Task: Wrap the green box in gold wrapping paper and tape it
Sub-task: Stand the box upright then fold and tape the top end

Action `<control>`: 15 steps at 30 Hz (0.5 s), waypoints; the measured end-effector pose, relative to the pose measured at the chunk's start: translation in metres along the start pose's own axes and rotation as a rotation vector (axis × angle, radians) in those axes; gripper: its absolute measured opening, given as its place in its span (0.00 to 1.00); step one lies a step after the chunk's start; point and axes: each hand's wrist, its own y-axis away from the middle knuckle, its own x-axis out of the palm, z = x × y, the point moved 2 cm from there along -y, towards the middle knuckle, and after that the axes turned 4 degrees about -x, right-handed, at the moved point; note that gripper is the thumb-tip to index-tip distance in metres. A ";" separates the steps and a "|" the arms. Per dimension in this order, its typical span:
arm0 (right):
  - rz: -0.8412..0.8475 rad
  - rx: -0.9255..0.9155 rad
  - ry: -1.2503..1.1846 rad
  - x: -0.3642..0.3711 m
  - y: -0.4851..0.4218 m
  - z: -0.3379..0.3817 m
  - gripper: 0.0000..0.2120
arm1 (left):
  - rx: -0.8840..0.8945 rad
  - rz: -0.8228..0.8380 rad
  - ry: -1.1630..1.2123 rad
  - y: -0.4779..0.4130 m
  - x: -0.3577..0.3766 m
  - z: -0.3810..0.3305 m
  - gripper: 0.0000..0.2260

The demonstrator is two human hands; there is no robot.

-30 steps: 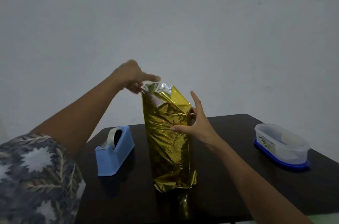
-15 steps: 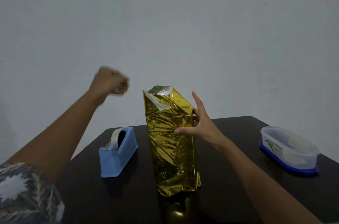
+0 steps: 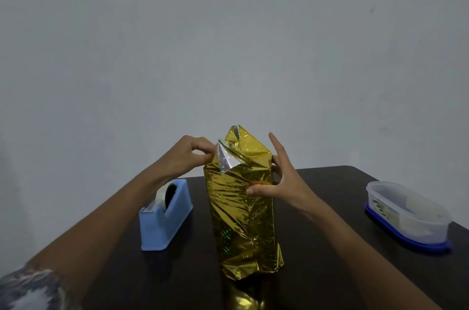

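The tall gold-foil-wrapped box stands upright on the dark surface, with the right hand clasping its 3 o'clock side. Fingers of the left hand pinch the loose top flap at 11 o'clock; tugging hard could tear the foil or topple the box.

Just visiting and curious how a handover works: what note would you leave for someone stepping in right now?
The left grip pinches the loose top flap of the gold paper.
The right grip holds the wrapped box upright on the table, thumb on its front.
The tape dispenser stands left of the box, untouched.
Done: paper covers the sides and the bottom end is folded under. The green box itself is hidden.
Left: fold the top end shut and tape it; no tape is visible there.
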 end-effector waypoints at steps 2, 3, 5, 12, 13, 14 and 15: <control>-0.002 -0.001 0.001 0.000 0.000 0.001 0.52 | 0.032 0.048 -0.057 -0.005 0.000 -0.004 0.22; -0.001 -0.002 0.000 0.000 0.001 0.001 0.52 | 0.039 0.064 -0.074 -0.007 0.001 -0.004 0.23; 0.003 -0.004 0.002 0.000 0.002 0.002 0.53 | 0.051 0.090 -0.090 -0.011 0.000 -0.003 0.23; 0.018 -0.010 0.004 0.000 0.004 0.004 0.54 | 0.049 0.186 -0.193 -0.017 -0.002 -0.002 0.10; 0.020 -0.009 -0.001 0.000 0.004 0.004 0.54 | 0.057 0.195 -0.213 -0.018 -0.002 -0.002 0.12; 0.022 -0.007 -0.002 0.000 0.005 0.004 0.54 | 0.060 0.205 -0.219 -0.019 -0.002 -0.003 0.13; 0.023 -0.007 -0.002 0.000 0.005 0.004 0.55 | 0.070 0.223 -0.215 -0.019 -0.002 -0.004 0.14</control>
